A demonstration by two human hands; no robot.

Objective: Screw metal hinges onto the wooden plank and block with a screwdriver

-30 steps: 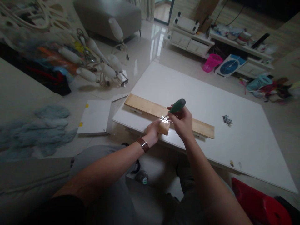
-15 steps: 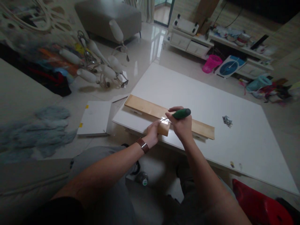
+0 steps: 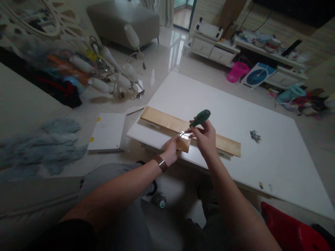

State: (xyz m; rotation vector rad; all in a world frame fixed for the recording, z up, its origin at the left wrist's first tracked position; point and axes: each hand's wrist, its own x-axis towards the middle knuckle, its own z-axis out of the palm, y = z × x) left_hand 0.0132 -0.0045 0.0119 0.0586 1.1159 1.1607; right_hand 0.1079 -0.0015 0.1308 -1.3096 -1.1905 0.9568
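A long wooden board [image 3: 164, 120] lies across the near left part of a white table-like panel [image 3: 222, 101]. A short wooden piece [image 3: 184, 145] juts toward me from its middle, with a shiny metal hinge [image 3: 185, 135] on top. My left hand [image 3: 172, 150] grips the left side of this short piece, its thumb by the hinge. In my right hand [image 3: 205, 136] is a green-handled screwdriver [image 3: 200, 118], tilted, its tip down at the hinge's left part. My right fingers are around the lower handle and shaft. Whether a screw sits under the tip is too small to tell.
A small pile of metal hardware [image 3: 255, 136] lies on the panel to the right. Left of the panel, a white box-like piece [image 3: 107, 130] rests on the floor, with a chandelier [image 3: 117, 80] behind it. A red object [image 3: 290, 226] stands at the lower right.
The screwdriver has gone from lying nearly level to a steeper tilt, handle raised. My right fingers have shifted and opened somewhat around it. My left hand keeps its grip.
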